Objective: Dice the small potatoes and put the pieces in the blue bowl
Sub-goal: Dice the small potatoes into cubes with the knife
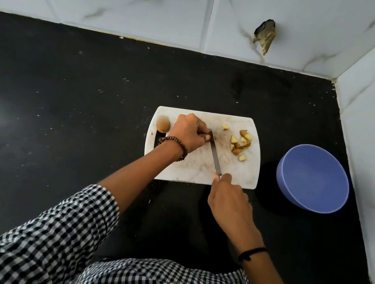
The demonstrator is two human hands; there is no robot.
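A white cutting board (192,167) lies on the black counter. My left hand (189,131) pins a small potato piece (209,136) to the board; most of it is hidden under my fingers. My right hand (228,198) grips the handle of a knife (215,155), whose blade tip meets the potato piece. A whole small potato (163,124) rests at the board's left end. Several diced potato pieces (239,142) are scattered on the board's right side. The blue bowl (313,177) stands to the right of the board and looks empty.
The black counter (63,108) stretches wide to the left. White marble-patterned tiled walls (204,8) close off the back and the right side. A broken hole (265,35) shows in the back wall. My checked sleeves fill the bottom of the view.
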